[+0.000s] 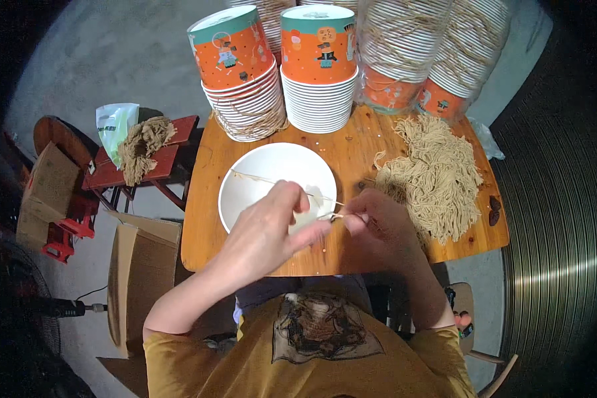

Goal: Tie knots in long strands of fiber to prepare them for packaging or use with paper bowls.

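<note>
My left hand (264, 222) hovers over the near side of a white bowl-shaped paper tub (233, 199). Its fingers are curled and its thumb stretches toward my other hand. A thin tan string (251, 176) runs over the tub, passes behind the left fingers and reaches my right hand (381, 229). The right thumb and fingertips pinch the string just past the tub's right rim; the rest of that hand is in shadow. How the left fingers grip the string is partly hidden. A loose heap of tan strings (444, 179) lies beside the right hand.
Stacked orange-and-green paper tubs (318, 50) line the far edge of the wooden table (205, 245), some wound with string. Bagged stacks (404, 40) stand far right. Left of the table are a red bench (172, 132) with more string (146, 142) and an open cardboard box (136, 285).
</note>
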Action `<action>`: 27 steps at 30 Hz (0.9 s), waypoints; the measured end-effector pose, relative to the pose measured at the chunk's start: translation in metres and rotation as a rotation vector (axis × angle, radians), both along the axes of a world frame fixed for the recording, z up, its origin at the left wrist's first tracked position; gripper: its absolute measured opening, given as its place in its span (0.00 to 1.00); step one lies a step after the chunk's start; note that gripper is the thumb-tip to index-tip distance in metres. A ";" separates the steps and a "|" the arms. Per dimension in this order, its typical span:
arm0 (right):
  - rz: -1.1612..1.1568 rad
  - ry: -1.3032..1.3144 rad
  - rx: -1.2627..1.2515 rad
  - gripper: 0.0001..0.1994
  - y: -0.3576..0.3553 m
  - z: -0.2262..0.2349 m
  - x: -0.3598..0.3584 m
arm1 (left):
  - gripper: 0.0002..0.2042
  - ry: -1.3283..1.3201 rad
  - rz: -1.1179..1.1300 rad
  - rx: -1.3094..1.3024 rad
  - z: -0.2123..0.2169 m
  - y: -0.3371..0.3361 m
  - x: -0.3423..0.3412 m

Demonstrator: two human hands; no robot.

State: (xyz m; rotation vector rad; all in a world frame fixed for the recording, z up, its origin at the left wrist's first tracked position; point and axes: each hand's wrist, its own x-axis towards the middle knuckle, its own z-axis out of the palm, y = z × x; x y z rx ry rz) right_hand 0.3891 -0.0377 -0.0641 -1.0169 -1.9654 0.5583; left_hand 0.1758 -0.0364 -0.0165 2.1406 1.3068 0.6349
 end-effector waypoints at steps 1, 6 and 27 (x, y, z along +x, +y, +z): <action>0.002 -0.001 0.001 0.06 -0.001 0.003 0.000 | 0.15 0.074 -0.066 0.073 -0.004 -0.005 -0.004; 0.105 0.328 -0.229 0.06 0.004 0.012 -0.005 | 0.08 0.303 -0.212 0.289 -0.004 -0.021 -0.021; 0.277 -0.165 0.007 0.07 0.056 0.018 -0.051 | 0.11 0.078 0.138 0.064 -0.020 0.002 -0.014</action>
